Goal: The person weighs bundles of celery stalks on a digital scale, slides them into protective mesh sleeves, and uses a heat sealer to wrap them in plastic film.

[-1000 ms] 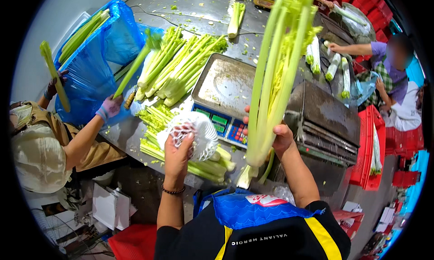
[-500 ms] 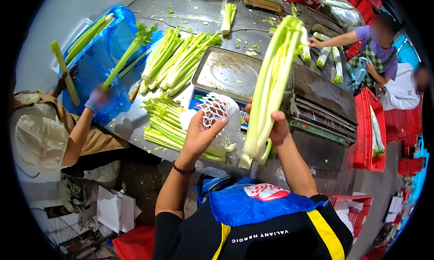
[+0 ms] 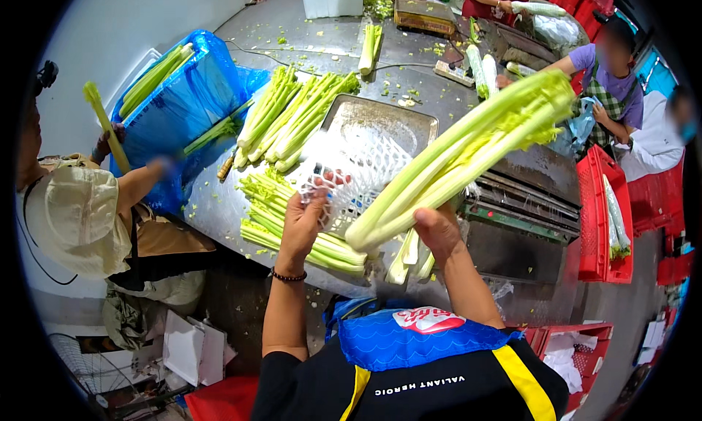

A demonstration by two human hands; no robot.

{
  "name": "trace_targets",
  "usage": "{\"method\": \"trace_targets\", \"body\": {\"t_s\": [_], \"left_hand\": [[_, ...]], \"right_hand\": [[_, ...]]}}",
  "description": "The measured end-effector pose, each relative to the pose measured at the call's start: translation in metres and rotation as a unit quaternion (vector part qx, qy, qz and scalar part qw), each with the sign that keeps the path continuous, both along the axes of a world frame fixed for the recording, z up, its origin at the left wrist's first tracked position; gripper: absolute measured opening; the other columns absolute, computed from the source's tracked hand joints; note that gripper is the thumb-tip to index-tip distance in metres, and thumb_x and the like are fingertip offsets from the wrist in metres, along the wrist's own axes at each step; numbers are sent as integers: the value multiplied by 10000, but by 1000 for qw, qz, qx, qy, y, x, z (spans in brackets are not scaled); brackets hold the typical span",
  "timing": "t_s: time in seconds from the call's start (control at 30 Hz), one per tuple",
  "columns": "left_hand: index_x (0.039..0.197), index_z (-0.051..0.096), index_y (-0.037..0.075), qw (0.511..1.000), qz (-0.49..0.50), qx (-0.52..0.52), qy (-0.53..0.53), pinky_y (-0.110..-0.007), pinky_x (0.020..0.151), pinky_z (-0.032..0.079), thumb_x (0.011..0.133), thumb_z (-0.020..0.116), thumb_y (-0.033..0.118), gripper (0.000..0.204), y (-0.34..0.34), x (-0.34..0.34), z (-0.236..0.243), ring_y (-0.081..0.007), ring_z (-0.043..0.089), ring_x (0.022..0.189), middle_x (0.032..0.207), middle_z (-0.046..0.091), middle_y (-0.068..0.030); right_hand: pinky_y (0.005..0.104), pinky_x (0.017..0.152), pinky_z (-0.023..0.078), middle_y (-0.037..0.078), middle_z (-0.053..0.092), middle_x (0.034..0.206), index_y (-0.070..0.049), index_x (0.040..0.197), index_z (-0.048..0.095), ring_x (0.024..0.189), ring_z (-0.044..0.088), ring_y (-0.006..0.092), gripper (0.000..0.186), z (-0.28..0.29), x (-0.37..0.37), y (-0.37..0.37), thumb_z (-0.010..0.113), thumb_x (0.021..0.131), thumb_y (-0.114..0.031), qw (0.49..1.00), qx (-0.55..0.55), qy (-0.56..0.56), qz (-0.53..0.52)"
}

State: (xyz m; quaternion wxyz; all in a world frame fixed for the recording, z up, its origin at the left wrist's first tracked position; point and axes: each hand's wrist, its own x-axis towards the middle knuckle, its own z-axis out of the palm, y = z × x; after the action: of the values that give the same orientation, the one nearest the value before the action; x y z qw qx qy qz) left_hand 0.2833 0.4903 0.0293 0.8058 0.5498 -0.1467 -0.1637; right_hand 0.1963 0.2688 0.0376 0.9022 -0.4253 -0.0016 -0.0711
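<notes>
A pale green celery bunch (image 3: 457,161) slants across in front of me, its butt end low on the left and its leafy tops up to the right. My right hand (image 3: 441,234) is closed around it near the lower end. From my left hand (image 3: 303,220) a white foam mesh sleeve (image 3: 373,168) stretches out beside the butt end; my fingers grip its edge. The sleeve partly covers a scale (image 3: 380,117) with a metal pan. Below the held bunch, more celery stalks (image 3: 409,260) lie on the metal table (image 3: 292,37).
Trimmed celery bunches (image 3: 292,121) lie left of the scale. At the far left a co-worker (image 3: 131,194) handles celery by a blue-lined bin (image 3: 175,106). A dark metal machine (image 3: 519,201) stands on the right, a red crate (image 3: 603,216) beyond it. Another co-worker (image 3: 618,73) works across the table.
The celery bunch has tipped from near upright toward the right, its butt end swinging left. In my left hand the bunched mesh sleeve now spreads out longer toward the celery.
</notes>
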Motion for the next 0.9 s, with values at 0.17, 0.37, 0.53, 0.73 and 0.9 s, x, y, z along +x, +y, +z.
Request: {"method": "trace_targets", "body": {"t_s": [0.17,0.37,0.53,0.73,0.9], "left_hand": [[1191,614,13,993,106,37,-27,-180,446,258,1023,511,266,321,-28,-7,-22,28,348,511,864,659,17],[1238,594,-4,917,25,89,-389,-335,868,488,874,707,181,423,-113,-46,43,-192,590,1019,1174,594,-136],[1231,608,17,975,-157,-155,-16,-391,1028,464,856,724,172,422,-61,-45,-13,-270,555,1187,1356,511,-162],[1326,500,32,858,-195,-342,330,-436,1019,470,920,644,360,541,-98,0,-53,-273,584,1150,1239,607,-144],[1375,470,65,903,-40,-374,207,-434,1019,468,895,655,257,549,-94,26,22,-257,566,1182,1289,576,-117]], "right_hand": [[362,1002,453,85,579,1194,-44,1307,475,1113,573,220,606,2,17,-10,751,767,-32,973,-8,-61,-224],[387,1046,404,157,536,1299,-28,1404,400,1185,523,275,709,-90,-3,-29,773,819,-176,834,-468,33,-290],[412,1034,435,175,528,1324,-52,1375,434,1183,553,297,545,-63,-13,-43,645,913,-251,988,33,-46,-140],[423,1102,344,148,445,1426,-89,1444,356,1301,436,285,625,-36,-15,-21,624,907,-262,964,-242,5,-110],[469,1137,314,91,386,1490,-149,1473,331,1373,363,249,815,35,-53,-32,749,805,-355,950,-59,-181,-248]]}}
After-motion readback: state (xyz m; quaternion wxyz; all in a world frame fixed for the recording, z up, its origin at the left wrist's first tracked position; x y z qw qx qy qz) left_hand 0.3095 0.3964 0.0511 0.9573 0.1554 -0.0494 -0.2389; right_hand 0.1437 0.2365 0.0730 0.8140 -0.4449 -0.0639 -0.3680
